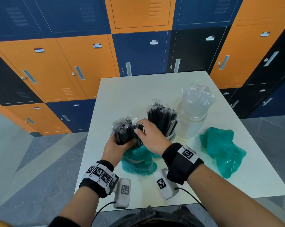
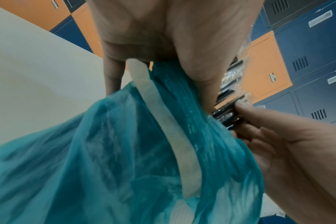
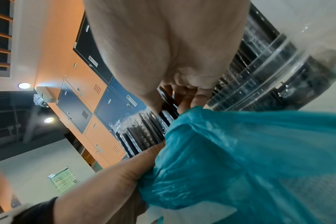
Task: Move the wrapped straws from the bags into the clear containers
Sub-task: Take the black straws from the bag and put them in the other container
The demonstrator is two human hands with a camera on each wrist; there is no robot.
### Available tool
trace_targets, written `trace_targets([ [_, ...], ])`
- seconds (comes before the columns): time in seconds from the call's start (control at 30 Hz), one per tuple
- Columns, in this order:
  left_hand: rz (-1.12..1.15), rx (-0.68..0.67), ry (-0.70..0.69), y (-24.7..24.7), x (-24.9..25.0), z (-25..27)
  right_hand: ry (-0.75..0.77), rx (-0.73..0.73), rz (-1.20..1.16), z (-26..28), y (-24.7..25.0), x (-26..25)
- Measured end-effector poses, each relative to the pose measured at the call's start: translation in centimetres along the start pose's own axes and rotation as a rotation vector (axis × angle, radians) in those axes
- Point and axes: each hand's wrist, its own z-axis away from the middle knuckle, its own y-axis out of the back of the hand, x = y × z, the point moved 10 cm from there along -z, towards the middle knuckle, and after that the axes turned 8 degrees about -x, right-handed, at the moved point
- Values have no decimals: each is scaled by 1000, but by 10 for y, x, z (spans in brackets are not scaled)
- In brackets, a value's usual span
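Observation:
My left hand (image 1: 120,143) grips a bundle of black wrapped straws (image 1: 124,130) from below, above the teal bag (image 1: 137,161) on the white table (image 1: 122,92). My right hand (image 1: 146,133) holds the same bundle from the right, fingers curled round its side. The wrist views show the bundle of straws (image 2: 228,116) (image 3: 142,141) rising out of the teal bag (image 2: 125,151) (image 3: 249,159). Behind stands a clear container (image 1: 170,136) packed with black straws (image 1: 161,118). A second clear container (image 1: 191,125) to its right holds clear wrapped straws (image 1: 196,99).
A crumpled empty teal bag (image 1: 222,149) lies at the table's right. Orange and blue lockers (image 1: 69,66) stand behind the table. The table's near edge is close to my body; grey floor lies to the left.

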Motion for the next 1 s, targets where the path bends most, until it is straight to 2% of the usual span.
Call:
trace_targets([
  [0.13, 2, 5, 6, -2, 2, 1, -18, 36, -58, 8, 5, 6],
  [0.3, 8, 20, 12, -3, 6, 3, 3, 68, 0, 11, 12, 3],
  [0.4, 7, 17, 18, -3, 7, 2, 28, 157, -28, 12, 28, -2],
  [0.57, -29, 28, 29, -2, 9, 2, 67, 209, -67, 20, 64, -19],
  [0.8, -57, 7, 39, -3, 9, 1, 139, 487, -258, 40, 149, -41],
  [0.93, -43, 3, 35, -4, 12, 2, 178, 678, -222, 56, 184, -47],
  [1.0, -35, 3, 35, -4, 12, 2, 164, 692, -169, 59, 188, -44],
])
